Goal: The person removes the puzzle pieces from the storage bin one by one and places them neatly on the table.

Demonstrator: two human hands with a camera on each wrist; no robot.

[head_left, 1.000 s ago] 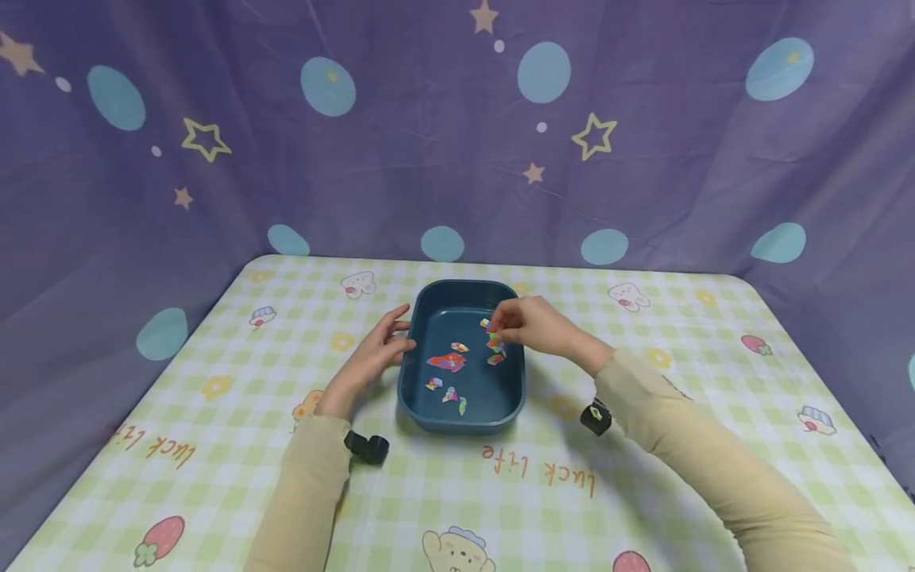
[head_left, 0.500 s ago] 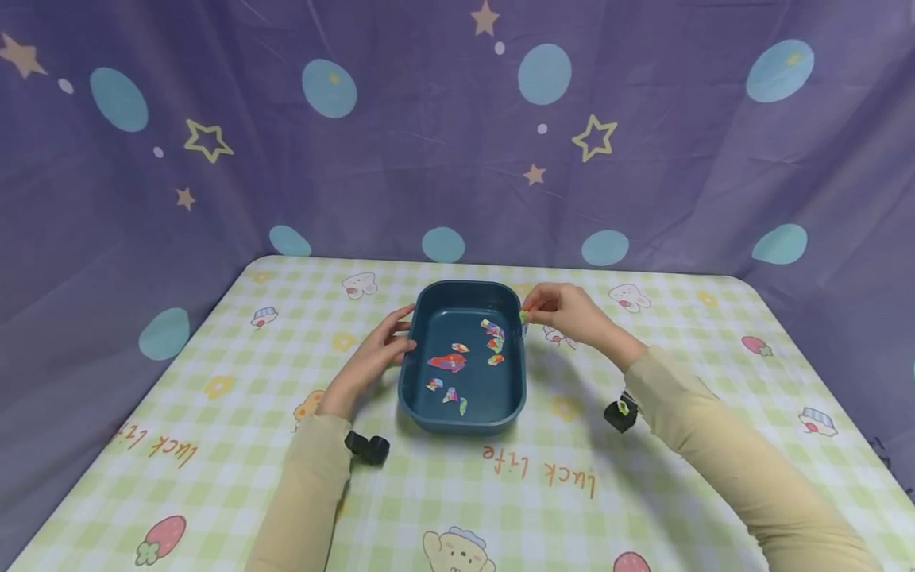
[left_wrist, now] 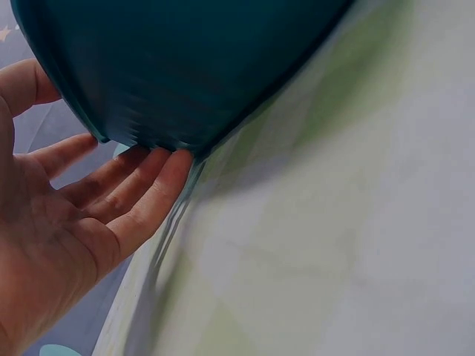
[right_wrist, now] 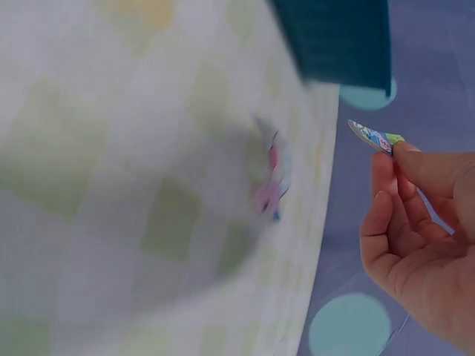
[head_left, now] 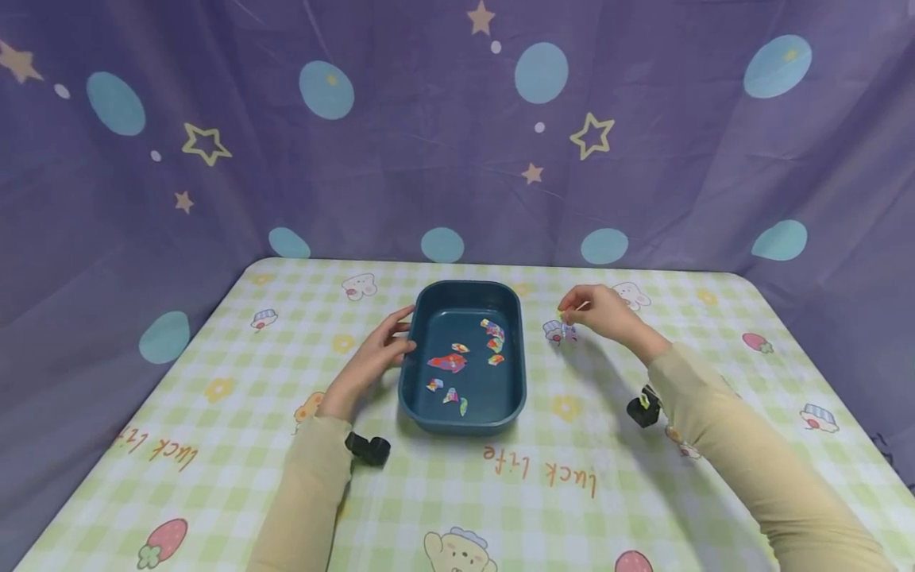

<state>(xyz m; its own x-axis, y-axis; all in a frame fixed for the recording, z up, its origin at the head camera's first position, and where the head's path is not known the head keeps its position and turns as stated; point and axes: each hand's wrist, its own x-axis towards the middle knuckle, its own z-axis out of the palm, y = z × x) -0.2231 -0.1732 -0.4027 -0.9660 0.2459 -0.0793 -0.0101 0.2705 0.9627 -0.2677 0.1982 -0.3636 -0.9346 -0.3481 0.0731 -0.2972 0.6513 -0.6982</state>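
A dark teal rectangular tray stands on the table with several small, brightly printed flat pieces inside. The largest is a red piece. My left hand is at the tray's left side; in the left wrist view its extended fingertips touch the outer wall. To the right of the tray, my right hand is raised over the tablecloth. Its thumb and fingers pinch a small flat colourful piece, with white, blue, pink and green print and a pale edge, that juts out past the fingertips.
A green-and-white checked tablecloth with printed cartoons and lettering covers the table. Behind it hangs a purple curtain with stars and blue ovals. Each wrist wears a black camera mount, such as the left camera.
My right hand has lifted a colourful piece from the tray's right side, carried it over the rim and moved right above the tablecloth. The left hand and tray have stayed put.
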